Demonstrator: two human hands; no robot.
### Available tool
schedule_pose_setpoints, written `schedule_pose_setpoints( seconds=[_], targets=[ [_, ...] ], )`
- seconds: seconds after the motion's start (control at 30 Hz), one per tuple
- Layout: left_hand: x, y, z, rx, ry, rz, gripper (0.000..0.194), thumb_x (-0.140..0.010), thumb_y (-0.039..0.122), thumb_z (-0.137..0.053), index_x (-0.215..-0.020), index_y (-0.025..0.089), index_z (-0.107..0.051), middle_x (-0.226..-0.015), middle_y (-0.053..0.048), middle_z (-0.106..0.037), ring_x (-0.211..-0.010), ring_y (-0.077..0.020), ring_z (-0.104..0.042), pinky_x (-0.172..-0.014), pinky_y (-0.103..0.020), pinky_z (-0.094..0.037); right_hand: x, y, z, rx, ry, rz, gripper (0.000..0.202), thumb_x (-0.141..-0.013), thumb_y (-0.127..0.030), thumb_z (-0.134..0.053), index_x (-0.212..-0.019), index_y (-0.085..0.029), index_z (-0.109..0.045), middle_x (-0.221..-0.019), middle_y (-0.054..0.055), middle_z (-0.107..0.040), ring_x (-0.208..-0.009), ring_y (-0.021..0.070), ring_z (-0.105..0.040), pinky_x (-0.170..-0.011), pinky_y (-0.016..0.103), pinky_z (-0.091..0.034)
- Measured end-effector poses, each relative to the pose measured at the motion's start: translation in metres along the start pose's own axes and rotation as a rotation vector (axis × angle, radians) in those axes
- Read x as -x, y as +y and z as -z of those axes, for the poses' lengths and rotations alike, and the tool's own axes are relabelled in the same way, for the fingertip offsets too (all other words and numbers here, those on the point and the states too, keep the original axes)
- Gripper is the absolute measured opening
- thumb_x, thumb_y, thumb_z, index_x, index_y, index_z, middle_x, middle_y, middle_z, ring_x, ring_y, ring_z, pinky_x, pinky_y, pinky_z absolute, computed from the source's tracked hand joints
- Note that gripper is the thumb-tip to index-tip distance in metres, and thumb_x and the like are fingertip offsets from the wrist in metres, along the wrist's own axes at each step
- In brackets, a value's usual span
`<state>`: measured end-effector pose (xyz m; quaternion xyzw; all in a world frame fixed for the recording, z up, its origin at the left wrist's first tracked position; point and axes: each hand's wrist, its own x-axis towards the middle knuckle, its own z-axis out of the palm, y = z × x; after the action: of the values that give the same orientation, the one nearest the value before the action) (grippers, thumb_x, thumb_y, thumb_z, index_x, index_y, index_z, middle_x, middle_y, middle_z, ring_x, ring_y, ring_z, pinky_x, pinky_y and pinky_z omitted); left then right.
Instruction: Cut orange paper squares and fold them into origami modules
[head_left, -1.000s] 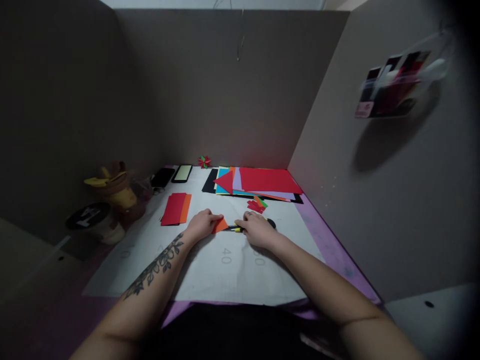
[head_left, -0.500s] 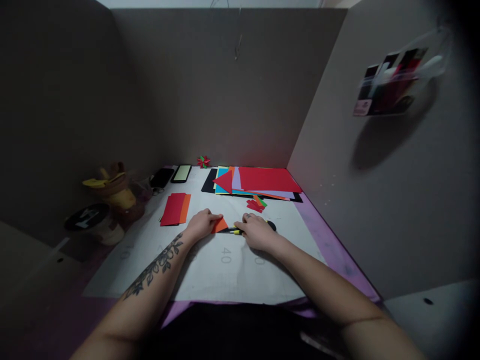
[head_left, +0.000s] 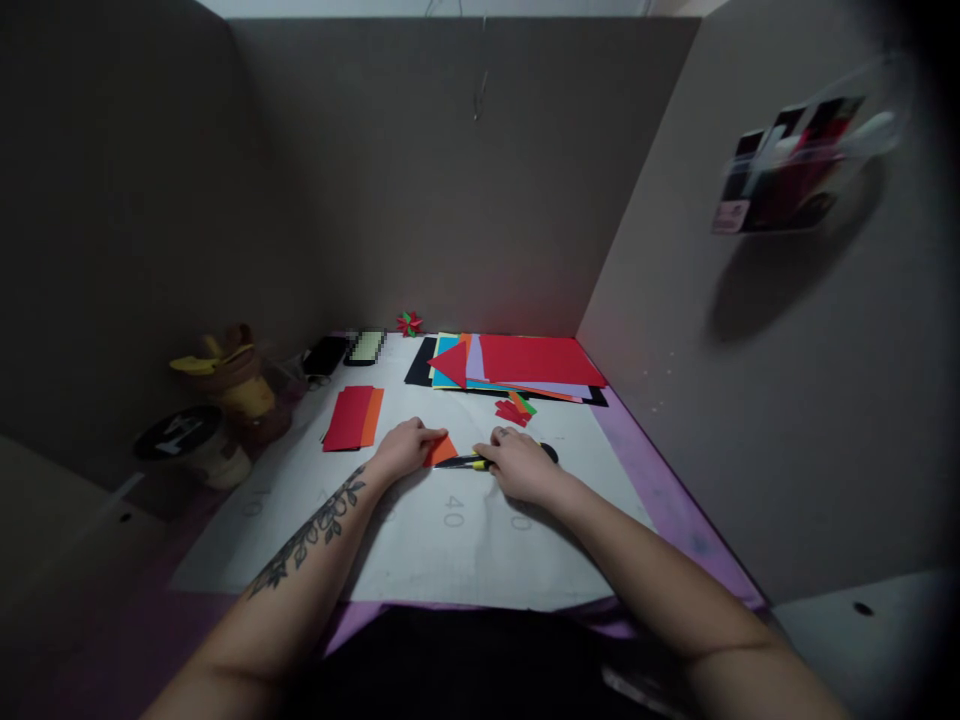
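Our left hand (head_left: 405, 448) presses its fingers together on the orange paper triangle (head_left: 441, 452) at mid-table; just right, our right hand (head_left: 517, 463) curls its fingers around a black-and-yellow cutter (head_left: 469, 462) on the white mat (head_left: 450, 540)

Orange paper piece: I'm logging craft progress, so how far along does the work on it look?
Done: a small paper star sits at the mat's far edge, and folded red pieces lie near the paper stack. In hand: the left hand pins the orange piece while the right hand lies on a black-and-yellow tool beside it. Left: red and orange sheets lie flat and unfolded.
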<state>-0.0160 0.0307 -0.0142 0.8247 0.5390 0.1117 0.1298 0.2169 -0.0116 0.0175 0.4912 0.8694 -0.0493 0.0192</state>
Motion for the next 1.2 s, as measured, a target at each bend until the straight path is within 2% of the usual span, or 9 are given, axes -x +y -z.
schedule_pose_setpoints(
  seconds=[0.23,0.6,1.07,1.2],
  targets=[
    [0.000,0.000,0.001,0.002,-0.012,0.011,0.038,-0.090,0.026,-0.037,-0.118,0.036,-0.060,-0.090,-0.005,-0.057,-0.080,-0.0166,-0.055,-0.064,-0.024,-0.035,-0.004,0.014,-0.003,-0.021,0.024,-0.069,0.042,-0.084,-0.022,-0.045,-0.124,-0.026,-0.054,-0.104,0.011,-0.054,-0.100,0.0255,-0.048,-0.082,0.033,-0.034],
    [0.001,0.002,0.002,0.028,-0.011,0.016,0.037,-0.089,0.030,-0.038,-0.118,0.033,-0.062,-0.091,-0.006,-0.058,-0.080,-0.0173,-0.055,-0.066,-0.025,-0.037,-0.006,-0.016,-0.003,-0.001,0.012,-0.012,0.038,-0.086,-0.026,-0.045,-0.124,-0.025,-0.053,-0.109,0.012,-0.053,-0.103,0.0269,-0.046,-0.082,0.034,-0.035],
    [-0.001,-0.001,-0.001,0.015,-0.006,0.005,0.035,-0.090,0.035,-0.040,-0.117,0.034,-0.062,-0.091,-0.005,-0.058,-0.080,-0.0166,-0.055,-0.065,-0.024,-0.036,-0.009,-0.024,-0.006,-0.005,0.046,0.006,0.039,-0.085,-0.025,-0.047,-0.124,-0.024,-0.053,-0.111,0.013,-0.053,-0.103,0.0270,-0.046,-0.081,0.035,-0.036],
    [0.000,0.001,0.002,-0.004,-0.013,0.005,0.036,-0.090,0.034,-0.040,-0.119,0.034,-0.061,-0.091,-0.005,-0.058,-0.082,-0.0170,-0.055,-0.067,-0.024,-0.036,-0.006,-0.023,-0.003,-0.036,0.012,0.069,0.039,-0.085,-0.021,-0.046,-0.122,-0.025,-0.055,-0.110,0.012,-0.052,-0.103,0.0256,-0.046,-0.082,0.033,-0.035]
  ],
)
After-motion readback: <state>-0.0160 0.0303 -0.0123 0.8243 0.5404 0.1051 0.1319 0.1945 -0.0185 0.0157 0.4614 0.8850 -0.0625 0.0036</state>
